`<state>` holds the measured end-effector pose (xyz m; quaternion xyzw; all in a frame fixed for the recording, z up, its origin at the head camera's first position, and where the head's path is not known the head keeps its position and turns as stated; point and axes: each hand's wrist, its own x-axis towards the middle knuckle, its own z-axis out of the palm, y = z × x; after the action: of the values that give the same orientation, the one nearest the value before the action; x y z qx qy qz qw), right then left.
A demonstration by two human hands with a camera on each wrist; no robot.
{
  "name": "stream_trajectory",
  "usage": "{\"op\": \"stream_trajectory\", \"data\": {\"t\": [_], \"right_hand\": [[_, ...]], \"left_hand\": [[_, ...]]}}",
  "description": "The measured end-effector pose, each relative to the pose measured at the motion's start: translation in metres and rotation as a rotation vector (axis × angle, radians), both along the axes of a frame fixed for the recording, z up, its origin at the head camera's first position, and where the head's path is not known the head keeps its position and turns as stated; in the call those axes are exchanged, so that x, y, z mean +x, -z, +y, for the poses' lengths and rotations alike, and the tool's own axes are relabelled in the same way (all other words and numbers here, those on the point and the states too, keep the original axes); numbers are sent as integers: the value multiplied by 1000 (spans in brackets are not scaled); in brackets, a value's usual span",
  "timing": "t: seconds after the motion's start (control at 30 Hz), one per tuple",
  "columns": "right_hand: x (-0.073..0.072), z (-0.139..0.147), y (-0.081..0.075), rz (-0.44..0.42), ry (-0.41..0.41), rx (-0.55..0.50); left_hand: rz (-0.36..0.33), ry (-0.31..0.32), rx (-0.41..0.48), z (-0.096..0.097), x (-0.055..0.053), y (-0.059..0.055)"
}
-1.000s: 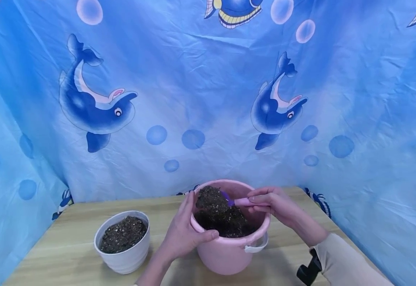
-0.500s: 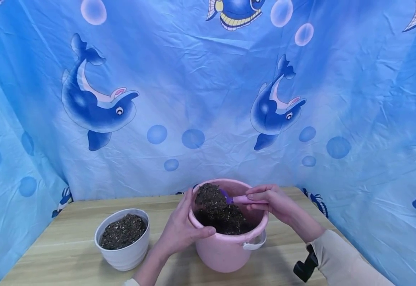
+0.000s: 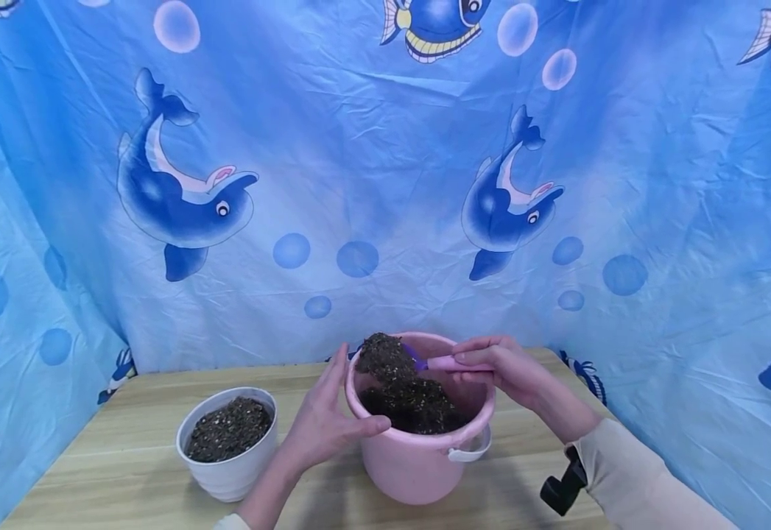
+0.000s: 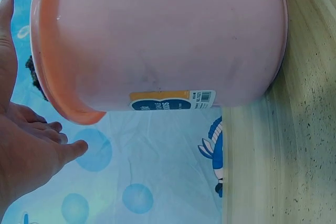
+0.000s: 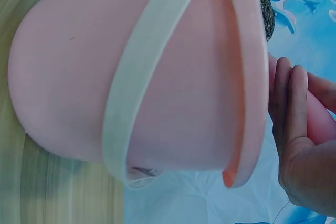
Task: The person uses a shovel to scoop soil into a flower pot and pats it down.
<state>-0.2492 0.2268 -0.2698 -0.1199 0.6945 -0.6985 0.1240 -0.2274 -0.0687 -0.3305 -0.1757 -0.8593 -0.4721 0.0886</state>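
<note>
My right hand (image 3: 507,372) grips the pink handle of a garden trowel (image 3: 448,364) over the pink bucket (image 3: 414,471). A large heap of dark soil (image 3: 385,355) covers most of the trowel's purple blade, at the bucket's left rim. More soil lies inside the bucket. Beside that rim is my left hand (image 3: 325,423), fingers straight and thumb spread; the left wrist view shows it a little apart from the bucket (image 4: 168,40). To the left stands a white flowerpot (image 3: 229,475) with soil in it. In the right wrist view, my curled fingers (image 5: 297,98) wrap the handle.
The bucket's white carrying handle (image 3: 467,453) hangs down at its front right. Both containers stand on a wooden table (image 3: 127,471). A blue curtain (image 3: 392,184) with dolphins closes off the back and sides. A black device (image 3: 565,482) sits at my right wrist.
The soil-laden trowel has risen slightly and shifted left toward the rim. My left hand has drawn left, off the bucket's rim. The flowerpot stays in place.
</note>
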Motion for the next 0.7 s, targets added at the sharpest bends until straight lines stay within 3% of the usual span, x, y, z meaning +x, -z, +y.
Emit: {"op": "stream_trajectory", "data": {"t": [0.37,0.7], "right_hand": [[-2,-21,-12,1,7,11],[-3,-39,-17,-19,-19,-5]], "left_hand": [[-54,-29,-4,-15,2,-6],[-36,-86,-69,-33,8,-8]]}}
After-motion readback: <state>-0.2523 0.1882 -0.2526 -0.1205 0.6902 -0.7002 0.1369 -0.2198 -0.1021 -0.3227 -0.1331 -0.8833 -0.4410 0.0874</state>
